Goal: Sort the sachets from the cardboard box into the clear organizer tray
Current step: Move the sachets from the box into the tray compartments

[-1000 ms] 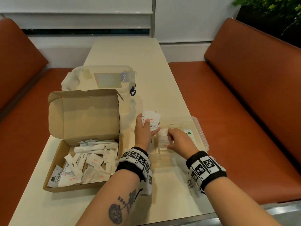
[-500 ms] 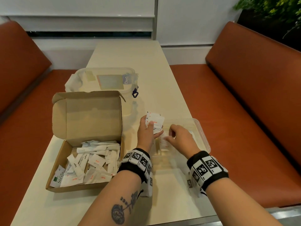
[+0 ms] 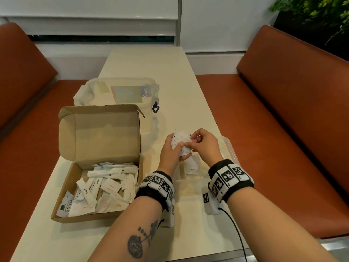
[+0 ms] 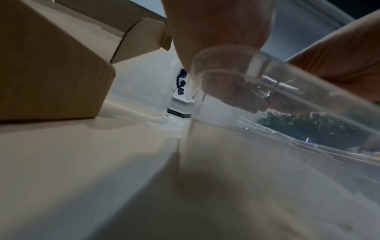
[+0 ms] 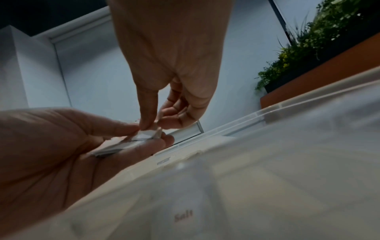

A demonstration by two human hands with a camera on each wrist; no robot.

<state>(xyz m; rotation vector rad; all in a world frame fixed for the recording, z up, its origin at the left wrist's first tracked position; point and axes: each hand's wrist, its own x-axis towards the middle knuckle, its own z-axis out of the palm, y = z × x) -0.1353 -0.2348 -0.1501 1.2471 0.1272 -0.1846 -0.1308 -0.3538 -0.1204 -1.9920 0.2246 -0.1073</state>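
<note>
A small stack of salt sachets [image 3: 179, 141] is held in the left hand [image 3: 171, 152], thumb curled over it, above the clear organizer tray [image 3: 229, 148]. Its top sachet is pinched by the right hand [image 3: 204, 143] between thumb and forefinger. One salt sachet [image 3: 192, 164] lies in the tray; many remain in the open cardboard box [image 3: 98, 163].

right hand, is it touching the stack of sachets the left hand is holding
Touching. In the right wrist view the right hand pinches the top edge of the sachet stack with thumb and fingers, while the left hand holds it from below.
</note>
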